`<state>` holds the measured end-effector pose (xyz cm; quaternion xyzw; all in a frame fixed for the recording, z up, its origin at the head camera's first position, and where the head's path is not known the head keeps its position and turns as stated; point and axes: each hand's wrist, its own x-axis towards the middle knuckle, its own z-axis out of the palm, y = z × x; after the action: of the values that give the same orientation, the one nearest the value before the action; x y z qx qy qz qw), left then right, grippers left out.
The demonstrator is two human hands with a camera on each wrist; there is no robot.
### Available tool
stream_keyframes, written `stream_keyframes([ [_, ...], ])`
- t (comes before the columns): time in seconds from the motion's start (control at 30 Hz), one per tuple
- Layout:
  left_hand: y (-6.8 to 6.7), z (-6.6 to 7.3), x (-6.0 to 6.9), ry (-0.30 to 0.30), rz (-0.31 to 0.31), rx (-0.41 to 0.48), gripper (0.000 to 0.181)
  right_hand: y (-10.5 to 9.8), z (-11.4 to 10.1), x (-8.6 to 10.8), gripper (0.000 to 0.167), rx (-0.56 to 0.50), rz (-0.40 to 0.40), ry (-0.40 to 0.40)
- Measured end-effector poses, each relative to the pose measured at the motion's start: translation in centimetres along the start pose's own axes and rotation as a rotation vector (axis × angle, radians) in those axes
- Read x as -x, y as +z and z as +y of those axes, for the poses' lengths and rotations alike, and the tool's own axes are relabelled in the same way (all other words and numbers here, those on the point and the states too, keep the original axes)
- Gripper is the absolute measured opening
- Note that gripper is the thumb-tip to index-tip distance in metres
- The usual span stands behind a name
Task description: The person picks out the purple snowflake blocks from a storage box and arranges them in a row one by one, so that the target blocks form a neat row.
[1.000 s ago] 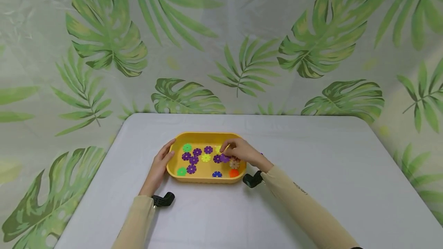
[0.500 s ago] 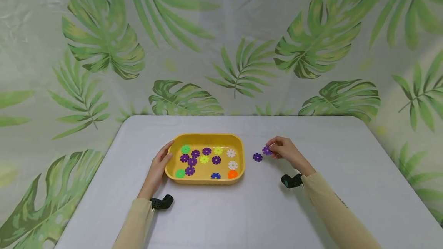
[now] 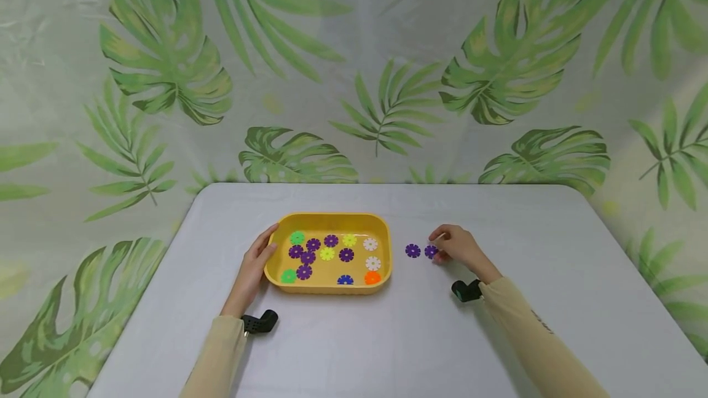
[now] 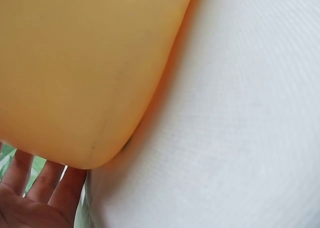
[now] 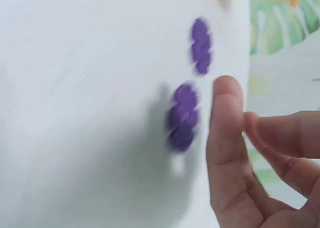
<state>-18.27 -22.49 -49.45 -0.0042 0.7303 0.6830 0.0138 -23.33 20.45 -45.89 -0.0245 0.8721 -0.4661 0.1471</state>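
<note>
A yellow tray [image 3: 327,289] holds several flower-shaped notched discs, among them a blue disc [image 3: 345,279] and an orange disc [image 3: 373,277]. My left hand [image 3: 255,264] holds the tray's left end, thumb over the rim and fingers along the outer wall; the left wrist view shows those fingers [image 4: 47,185] against the wall. To the right of the tray, one purple disc [image 3: 412,250] lies on the table. Beside it is a second purple disc [image 3: 430,252], partly covered in the head view by my right hand [image 3: 458,247]. In the right wrist view, the thumb and fingers [image 5: 227,123] stand apart from both discs.
The white table [image 3: 354,343] reaches back to a leaf-patterned curtain [image 3: 354,66]. Black wrist cameras sit on the left wrist [image 3: 261,322] and the right wrist [image 3: 466,290].
My right hand carried a purple disc out of the tray to the right, set it down beside the other purple disc and let go. The left hand stays at the tray.
</note>
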Motion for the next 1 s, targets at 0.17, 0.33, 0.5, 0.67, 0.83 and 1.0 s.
stream_keyframes([
  [0.17,-0.1,-0.1,0.0,-0.003,0.009,0.003,0.046,1.0,-3.5,0.1,0.029,-0.125,-0.076,-0.107],
  [0.33,0.0,-0.1,0.0,0.001,0.009,0.011,0.045,3.5,-7.5,-0.1,0.035,-0.265,-0.232,-0.157],
  [0.5,0.2,0.0,0.1,-0.003,0.009,0.025,0.045,6.4,-10.2,-0.8,0.036,-0.273,-0.364,-0.145],
  [0.67,0.2,0.0,0.1,0.007,0.007,0.021,0.045,8.8,-11.2,-1.9,0.035,-0.213,-0.445,-0.089],
  [0.83,0.2,0.0,0.1,0.008,0.007,0.015,0.046,10.0,-11.7,-2.8,0.031,-0.132,-0.486,-0.011],
  [1.0,0.2,-0.1,0.0,0.008,0.014,0.015,0.045,10.8,-11.8,-3.8,0.027,-0.079,-0.509,0.068],
])
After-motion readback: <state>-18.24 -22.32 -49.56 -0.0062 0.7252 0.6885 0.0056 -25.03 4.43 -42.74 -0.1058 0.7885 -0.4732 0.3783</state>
